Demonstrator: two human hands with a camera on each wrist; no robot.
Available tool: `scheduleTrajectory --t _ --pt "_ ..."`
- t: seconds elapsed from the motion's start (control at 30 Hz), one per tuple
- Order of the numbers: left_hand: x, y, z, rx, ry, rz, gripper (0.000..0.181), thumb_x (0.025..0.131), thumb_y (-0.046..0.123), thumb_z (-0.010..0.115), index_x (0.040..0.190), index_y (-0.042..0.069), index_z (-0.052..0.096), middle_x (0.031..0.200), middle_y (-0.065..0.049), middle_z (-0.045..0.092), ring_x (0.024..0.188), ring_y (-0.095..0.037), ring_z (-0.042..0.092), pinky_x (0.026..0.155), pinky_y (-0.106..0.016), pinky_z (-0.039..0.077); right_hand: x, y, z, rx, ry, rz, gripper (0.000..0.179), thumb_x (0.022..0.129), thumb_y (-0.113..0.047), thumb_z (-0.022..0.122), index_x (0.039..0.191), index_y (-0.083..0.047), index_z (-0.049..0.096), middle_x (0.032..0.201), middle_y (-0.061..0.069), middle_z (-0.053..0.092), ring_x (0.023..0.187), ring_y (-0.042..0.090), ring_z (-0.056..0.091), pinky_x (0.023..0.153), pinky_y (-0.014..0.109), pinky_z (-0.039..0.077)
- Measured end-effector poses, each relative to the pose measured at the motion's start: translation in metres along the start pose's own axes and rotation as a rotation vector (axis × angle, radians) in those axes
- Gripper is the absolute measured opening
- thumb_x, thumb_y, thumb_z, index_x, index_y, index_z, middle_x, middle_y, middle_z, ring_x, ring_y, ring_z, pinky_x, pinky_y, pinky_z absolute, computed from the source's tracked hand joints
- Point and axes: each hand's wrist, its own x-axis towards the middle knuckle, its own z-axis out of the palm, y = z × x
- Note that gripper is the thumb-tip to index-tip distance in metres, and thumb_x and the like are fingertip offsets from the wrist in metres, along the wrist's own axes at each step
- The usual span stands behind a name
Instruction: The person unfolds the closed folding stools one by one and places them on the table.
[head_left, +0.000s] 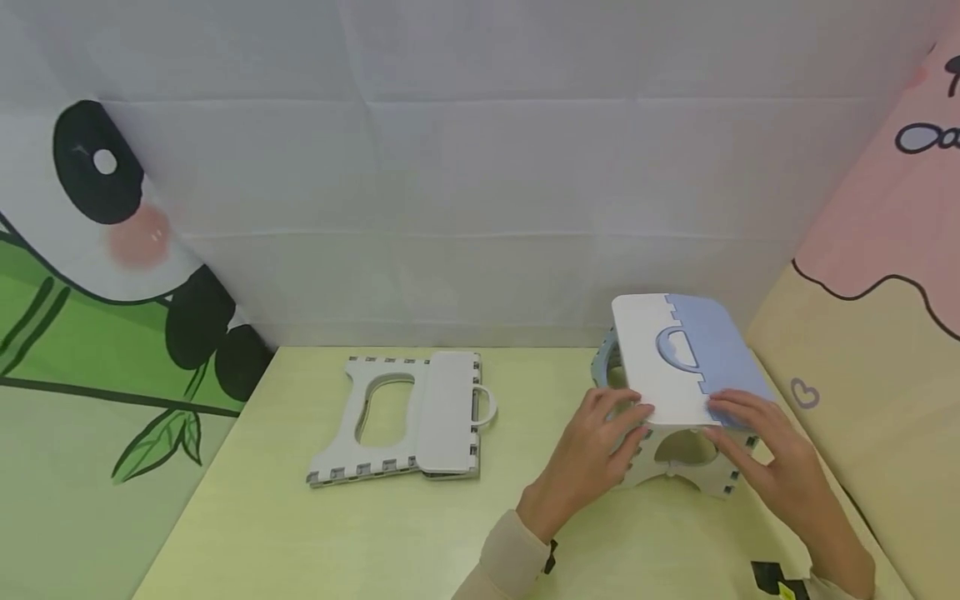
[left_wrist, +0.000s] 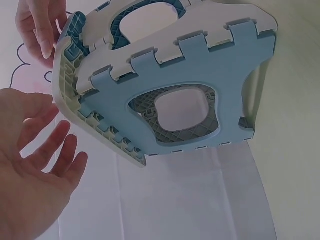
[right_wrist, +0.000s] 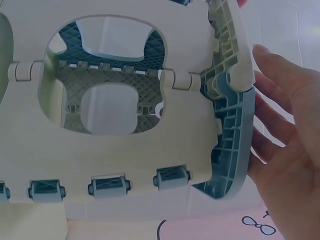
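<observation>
A folding step stool [head_left: 637, 367], half white and half blue on top, stands unfolded at the right of the table. My left hand [head_left: 600, 442] is at its near left corner, thumb and fingers loosely spread by the seat's edge. Over the near blue corner lies my right hand [head_left: 772, 458], its fingers extended on the top. In the left wrist view, the left hand [left_wrist: 35, 160] touches the white rim with relaxed fingers. The right wrist view has the right hand [right_wrist: 285, 115] along the blue seat edge. Neither hand curls round the stool.
A second folding stool [head_left: 442, 408], grey-white and folded flat with a loop handle, lies left of centre on the pale yellow table [head_left: 255, 517]. White cloth [head_left: 487, 167] hangs behind. Printed cartoon panels flank both sides, the right one [head_left: 885, 375] close to the stool.
</observation>
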Motion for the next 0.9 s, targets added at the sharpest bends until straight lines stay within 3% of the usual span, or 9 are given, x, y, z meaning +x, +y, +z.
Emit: scheduleTrajectory --t 0.4,0.9 --pt "-0.013 -0.003 -0.015 -0.053 0.043 -0.064 0.021 0.101 0.013 0.068 0.121 0.009 0.072 0.124 -0.005 0.065 0.116 -0.02 0.056 0.103 -0.023 0.046 0.006 -0.016 0.01 0.052 -0.016 -0.045 0.054 0.102 -0.043 0.062 0.111 0.009 0.07 0.117 0.021 0.067 0.126 0.015 0.056 0.11 0.019 0.04" --pt "-0.03 -0.012 -0.026 -0.011 0.057 -0.1 0.021 0.098 0.013 0.072 0.119 0.009 0.072 0.118 -0.003 0.065 0.113 -0.02 0.057 0.101 -0.026 0.048 0.025 -0.046 0.026 0.16 -0.01 -0.11 0.048 0.103 -0.035 0.063 0.108 0.012 0.069 0.114 0.022 0.067 0.123 0.018 0.058 0.108 0.02 0.043"
